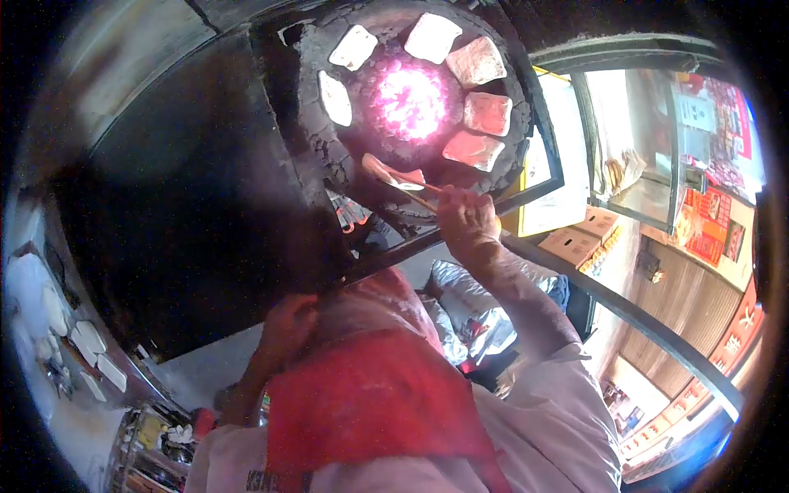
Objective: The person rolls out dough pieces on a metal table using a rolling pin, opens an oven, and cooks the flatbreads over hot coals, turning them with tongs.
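While several pale, flat slabs [99, 353] lie at the left edge, a cluttered container [156, 444] stands just nearer than them, its contents too small and blurred to make out. To their right spreads a broad, flat black surface [181, 205], largely in shadow. At its near right corner is the left hand [289, 319], dim and blurred beside the person's red cloth apron [378, 394]; whether its fingers are spread or pinching something, I cannot tell.

Farther off and right of the black surface is a round, dark oven with a cracked rim [316, 135], glowing pink-white coals [411, 103] at its middle. White and reddish-tan squarish slabs [488, 113] sit spaced around the coals, on the left, far and right sides. On the near side, a small pale piece with a brownish end [409, 178] lies at the tips of two thin, light-brown sticks [422, 200]. The right hand [468, 215] has its fingers curled around the sticks' other ends, above the oven's near right side.

Nearer than that hand lies a crumpled silvery bag [477, 296]. Farther right are brown cardboard boxes [579, 238] and a glass-sided case [645, 177].
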The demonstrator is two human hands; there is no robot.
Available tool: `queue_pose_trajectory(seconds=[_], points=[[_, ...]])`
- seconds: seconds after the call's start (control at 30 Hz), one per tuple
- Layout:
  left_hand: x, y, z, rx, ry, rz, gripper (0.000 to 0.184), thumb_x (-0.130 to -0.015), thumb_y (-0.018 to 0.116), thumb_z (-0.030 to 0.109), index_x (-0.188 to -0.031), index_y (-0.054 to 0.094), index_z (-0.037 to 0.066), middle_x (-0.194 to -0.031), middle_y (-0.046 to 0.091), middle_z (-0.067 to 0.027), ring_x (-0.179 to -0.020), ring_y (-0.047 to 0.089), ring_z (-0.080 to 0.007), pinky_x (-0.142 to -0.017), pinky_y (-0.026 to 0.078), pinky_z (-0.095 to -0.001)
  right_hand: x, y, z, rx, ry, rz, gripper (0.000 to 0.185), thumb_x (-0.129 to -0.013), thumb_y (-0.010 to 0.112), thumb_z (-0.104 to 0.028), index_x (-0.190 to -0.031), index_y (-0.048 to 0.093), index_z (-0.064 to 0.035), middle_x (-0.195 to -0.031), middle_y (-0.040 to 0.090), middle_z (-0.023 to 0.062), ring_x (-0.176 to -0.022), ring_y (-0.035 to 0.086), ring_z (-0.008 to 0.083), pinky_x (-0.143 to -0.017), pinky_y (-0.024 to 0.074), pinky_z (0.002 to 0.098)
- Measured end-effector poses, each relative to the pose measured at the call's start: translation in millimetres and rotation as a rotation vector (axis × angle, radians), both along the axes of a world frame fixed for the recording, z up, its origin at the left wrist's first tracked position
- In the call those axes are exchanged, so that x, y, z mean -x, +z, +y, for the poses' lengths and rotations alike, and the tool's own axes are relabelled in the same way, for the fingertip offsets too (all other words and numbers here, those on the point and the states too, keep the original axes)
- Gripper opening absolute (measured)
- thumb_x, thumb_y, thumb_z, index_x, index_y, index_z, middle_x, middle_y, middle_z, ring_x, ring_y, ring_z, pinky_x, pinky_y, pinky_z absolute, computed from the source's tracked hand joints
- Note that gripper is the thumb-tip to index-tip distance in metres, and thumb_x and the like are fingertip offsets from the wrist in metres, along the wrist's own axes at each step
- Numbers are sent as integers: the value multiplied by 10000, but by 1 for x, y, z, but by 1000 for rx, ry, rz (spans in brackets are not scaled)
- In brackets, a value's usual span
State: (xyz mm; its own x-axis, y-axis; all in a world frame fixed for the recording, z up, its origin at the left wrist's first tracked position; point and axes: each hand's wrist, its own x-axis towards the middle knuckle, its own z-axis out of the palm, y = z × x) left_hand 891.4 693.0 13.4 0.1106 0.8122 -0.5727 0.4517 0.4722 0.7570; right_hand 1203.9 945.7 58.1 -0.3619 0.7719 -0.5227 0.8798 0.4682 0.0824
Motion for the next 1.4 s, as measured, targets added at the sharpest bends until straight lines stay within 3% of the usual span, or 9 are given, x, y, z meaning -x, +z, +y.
queue_pose_trajectory(seconds=[0.3,0.37,0.43,0.57,1.1,1.2,1.3,1.37,1.4], points=[[-1,8,-2,23,1,-63,395,-907,699,226,-1271,672,75,-1237,696,-149,-1168,664,-338,-1033,507,-428,-64,60,18,151,-209,175,710,-908,687,-488,-1494,479,-144,-1017,742,198,-945,741,377,-815,599,515],[-3,10,-2,69,13,-73,400,-918,693,245,-1272,667,60,-1236,696,-157,-1168,665,-337,-1037,503,-424,-92,79,31,173,-361,90,544,-931,671,-470,-1434,586,-281,-1039,747,174,-988,730,350,-851,569,469],[-4,2,-7,64,16,-100,407,-926,687,256,-1277,663,52,-1239,695,-163,-1172,664,-337,-1040,500,-424,-143,57,48,86,-472,-30,595,-922,660,-560,-1266,680,-75,-1004,760,206,-925,743,399,-805,582,521],[-9,-14,-16,73,73,-96,378,-947,667,227,-1270,664,31,-1230,704,-170,-1162,674,-328,-1037,506,-414,-211,2,80,80,-437,7,637,-910,651,-633,-1087,748,-28,-956,747,245,-951,739,384,-814,554,511],[-20,-17,-13,-57,257,-111,266,-955,659,104,-1210,693,35,-1151,743,-122,-1098,701,-230,-991,529,-363,-133,98,81,541,-361,-65,318,-890,722,-353,-1051,764,-81,-890,735,179,-765,709,294,-729,574,433],[-20,-19,-15,-99,278,-78,253,-956,660,104,-1198,700,42,-1141,746,-118,-1084,702,-230,-975,530,-362,-186,53,110,244,412,201,203,-951,650,-132,-1146,679,-83,-721,640,132,-672,670,289,-630,552,444],[-19,-19,-17,-65,289,-68,245,-956,662,108,-1190,705,49,-1140,746,-113,-1066,701,-229,-962,532,-359,-144,52,136,419,-578,-104,443,-965,698,-430,-921,714,11,-700,680,112,-568,655,204,-572,546,364],[-18,-22,-27,-97,276,-47,299,-1000,600,145,-1261,669,18,-1144,745,-149,-1057,714,-244,-944,550,-377,-143,31,151,496,-579,-138,605,-946,692,-554,-827,707,38,-701,695,118,-573,661,184,-567,542,327],[-18,-21,-33,-90,285,-34,299,-1000,600,145,-1261,669,18,-1144,745,-149,-1057,714,-244,-944,550,-377,-153,10,161,580,-594,-115,653,-981,595,-602,-1063,731,31,-725,703,121,-553,660,196,-511,535,334]])
